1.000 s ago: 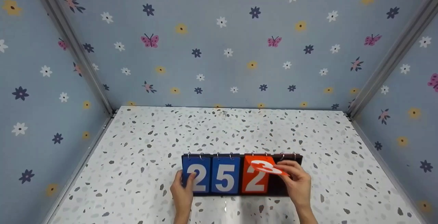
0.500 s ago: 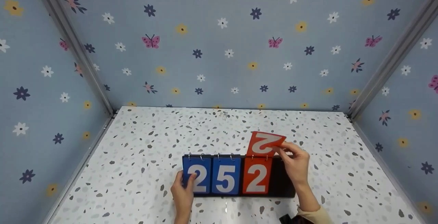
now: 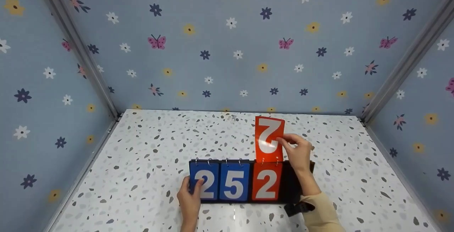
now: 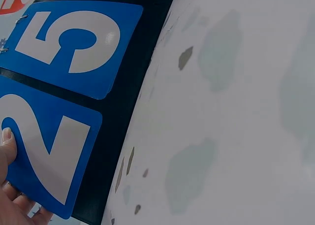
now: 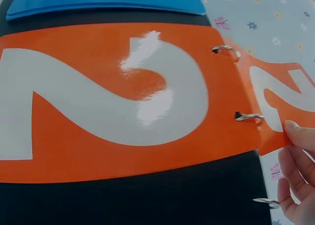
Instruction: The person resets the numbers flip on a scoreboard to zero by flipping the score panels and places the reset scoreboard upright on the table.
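Note:
A black tabletop flip scoreboard (image 3: pixel 290 186) shows a blue 2 card (image 3: pixel 210 186), a blue 5 card (image 3: pixel 234 182) and a red 2 card (image 3: pixel 266 182). My left hand (image 3: pixel 189 198) grips its left end, thumb over the blue 2 card and fingers behind, as the left wrist view also shows. Another red card (image 3: pixel 268 136) stands turned up over the top rings, its 2 upside down in the head view. At that card's right edge, my right hand (image 3: pixel 299 154) pinches it between thumb and fingers. Metal rings (image 5: pixel 248 117) join both red cards to the board.
Beneath lies a white speckled tabletop (image 3: pixel 149 168). A blue flowered panel (image 3: pixel 227 40) rises behind it, with side panels left and right. The board's right end is black, with a bare ring (image 5: pixel 266 201). A black strapped device (image 3: pixel 296 209) sits by the right sleeve.
The red card, earlier lifted from the front with a 3 showing, has swung up and back over the rings, carried by my right hand. My left hand keeps its grip.

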Available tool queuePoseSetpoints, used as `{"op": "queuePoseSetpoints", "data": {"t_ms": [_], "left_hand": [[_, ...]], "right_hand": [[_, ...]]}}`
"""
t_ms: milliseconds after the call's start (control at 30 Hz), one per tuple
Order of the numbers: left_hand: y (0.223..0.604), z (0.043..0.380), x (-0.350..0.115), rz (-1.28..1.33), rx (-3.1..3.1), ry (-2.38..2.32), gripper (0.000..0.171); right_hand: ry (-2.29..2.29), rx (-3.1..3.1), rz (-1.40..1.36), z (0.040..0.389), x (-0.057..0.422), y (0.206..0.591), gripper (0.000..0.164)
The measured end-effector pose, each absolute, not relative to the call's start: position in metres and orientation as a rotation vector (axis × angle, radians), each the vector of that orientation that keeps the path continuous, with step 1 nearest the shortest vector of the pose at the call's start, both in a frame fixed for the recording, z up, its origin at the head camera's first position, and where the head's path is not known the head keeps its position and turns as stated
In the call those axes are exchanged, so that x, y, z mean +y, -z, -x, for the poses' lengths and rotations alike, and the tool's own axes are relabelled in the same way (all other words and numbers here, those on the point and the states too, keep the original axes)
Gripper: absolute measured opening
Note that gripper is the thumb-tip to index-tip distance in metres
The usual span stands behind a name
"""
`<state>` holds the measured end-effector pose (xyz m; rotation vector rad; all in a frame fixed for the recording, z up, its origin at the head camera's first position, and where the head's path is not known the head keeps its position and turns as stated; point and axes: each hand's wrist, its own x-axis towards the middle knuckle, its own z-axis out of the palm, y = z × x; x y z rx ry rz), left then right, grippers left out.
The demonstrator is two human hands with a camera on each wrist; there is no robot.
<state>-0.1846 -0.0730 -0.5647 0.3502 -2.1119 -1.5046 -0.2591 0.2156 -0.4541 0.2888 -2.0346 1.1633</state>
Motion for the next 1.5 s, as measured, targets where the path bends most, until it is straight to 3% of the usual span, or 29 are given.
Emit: {"op": "queuePoseSetpoints", "data": {"t_ms": [833, 1500], "left_hand": [[0.563, 0.184, -0.073, -0.353, -2.120, 1.492, 0.025], [0.566, 0.184, -0.074, -0.322, -2.103, 1.485, 0.023]], "right_hand": [[-1.069, -2.453, -0.081, 0.267, 0.212, 0.457, 0.022], [-1.112, -2.039, -0.210, 0.213, 0.203, 0.457, 0.012]]}}
